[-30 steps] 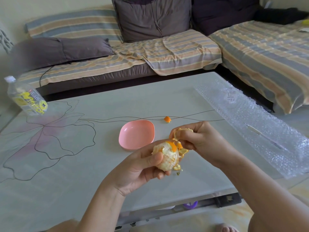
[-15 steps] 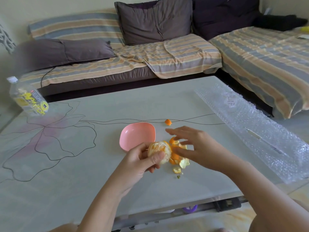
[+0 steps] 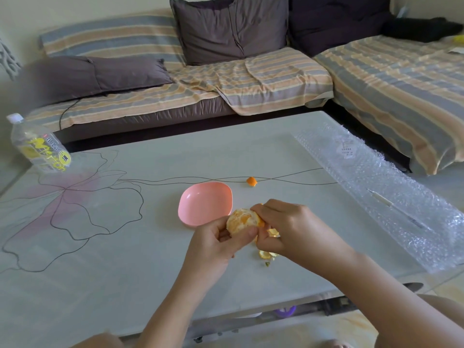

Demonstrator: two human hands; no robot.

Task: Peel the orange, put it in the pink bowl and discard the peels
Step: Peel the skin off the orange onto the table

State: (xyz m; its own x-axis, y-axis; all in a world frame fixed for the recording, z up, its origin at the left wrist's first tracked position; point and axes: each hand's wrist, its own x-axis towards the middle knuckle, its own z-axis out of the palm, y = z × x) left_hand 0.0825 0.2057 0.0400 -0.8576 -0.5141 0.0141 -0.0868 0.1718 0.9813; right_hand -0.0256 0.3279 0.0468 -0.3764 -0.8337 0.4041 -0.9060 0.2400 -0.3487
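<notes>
Step in hand: peeling, judged nearly done. Orange (image 3: pixel 242 220), mostly bare, is gripped by left hand (image 3: pixel 221 243) at frame centre; remaining peel (image 3: pixel 261 223) is pinched by right hand (image 3: pixel 286 227). Next, stripping the last rind is called for. Pink bowl (image 3: pixel 204 203) lies just above-left, empty.

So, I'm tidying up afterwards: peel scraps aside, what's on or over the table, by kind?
Pink bowl: 1
Orange: 1
Plastic bottle: 1
Bubble wrap sheet: 1
Thin stick inside the wrap: 1
Total: 5
</notes>
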